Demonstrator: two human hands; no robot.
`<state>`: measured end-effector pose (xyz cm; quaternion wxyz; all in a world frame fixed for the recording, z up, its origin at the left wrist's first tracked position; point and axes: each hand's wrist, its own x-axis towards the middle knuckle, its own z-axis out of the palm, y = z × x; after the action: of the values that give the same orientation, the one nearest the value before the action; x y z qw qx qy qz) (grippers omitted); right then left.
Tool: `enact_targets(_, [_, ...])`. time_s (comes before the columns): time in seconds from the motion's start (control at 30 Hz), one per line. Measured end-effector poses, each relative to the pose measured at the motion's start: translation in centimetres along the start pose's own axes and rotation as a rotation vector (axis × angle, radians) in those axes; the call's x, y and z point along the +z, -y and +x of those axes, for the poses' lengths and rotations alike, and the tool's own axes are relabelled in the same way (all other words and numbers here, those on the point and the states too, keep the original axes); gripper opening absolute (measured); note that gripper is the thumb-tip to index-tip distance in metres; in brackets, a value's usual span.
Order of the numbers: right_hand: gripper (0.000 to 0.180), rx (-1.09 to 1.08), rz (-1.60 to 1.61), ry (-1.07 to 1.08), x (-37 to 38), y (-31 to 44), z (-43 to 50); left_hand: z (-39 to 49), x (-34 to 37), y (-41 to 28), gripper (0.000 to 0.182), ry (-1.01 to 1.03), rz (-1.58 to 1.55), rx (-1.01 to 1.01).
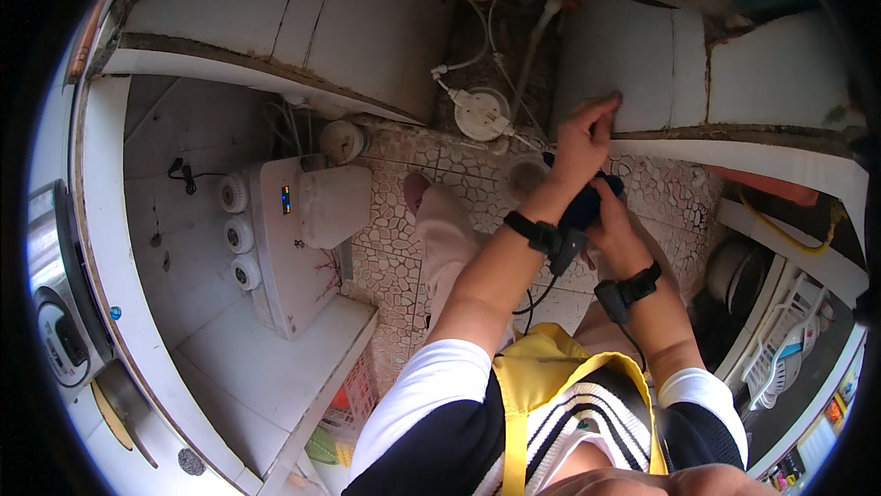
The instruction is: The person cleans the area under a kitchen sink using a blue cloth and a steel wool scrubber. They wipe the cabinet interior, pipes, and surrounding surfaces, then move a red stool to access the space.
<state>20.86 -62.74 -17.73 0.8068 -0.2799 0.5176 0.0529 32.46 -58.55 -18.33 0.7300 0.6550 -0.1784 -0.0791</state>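
Note:
My left hand (584,141) is raised in front of the white tiled side of the sink base, its fingertips blurred and bent close together. I cannot tell whether anything is between them. Just below it my right hand (611,217) grips a dark blue cloth-like item (582,210), partly hidden behind my left wrist. Black straps with small cabled devices circle both wrists. Beyond my hands, white pipes and thin hoses run to a round white drain fitting (482,114) under the counter. A yellow apron (544,365) covers my front.
At left a white water purifier (289,248) with round filter caps stands on a tiled shelf (255,358). A rice cooker (65,331) is at the far left. Right, a white dish rack (767,365) and a dark pot (735,276) sit under the counter. My feet are on pebble-patterned floor tiles (392,262).

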Motion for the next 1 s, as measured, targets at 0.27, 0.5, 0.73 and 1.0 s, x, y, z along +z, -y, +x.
enact_targets(0.27, [0.034, 0.039, 0.067, -0.007, 0.0, 0.7, -0.2, 0.2, -0.4, 0.2, 0.026, -0.030, -0.009, -0.120])
enact_targets(0.5, [0.040, 0.041, 0.037, -0.029, -0.4, 0.5, -0.2, 2.0, -0.4, -2.1, 0.031, 0.038, 0.034, -0.097])
enact_targets(0.73, [0.042, 0.047, 0.022, -0.004, -2.9, 0.0, 1.1, 1.6, 1.0, -2.7, 0.031, 0.062, -0.147, 0.140])
enact_targets(1.0, [0.035, 0.090, 0.001, 0.052, -1.6, -0.2, 1.2, 3.6, -0.2, -2.9, 0.037, 0.100, -0.202, -0.029])
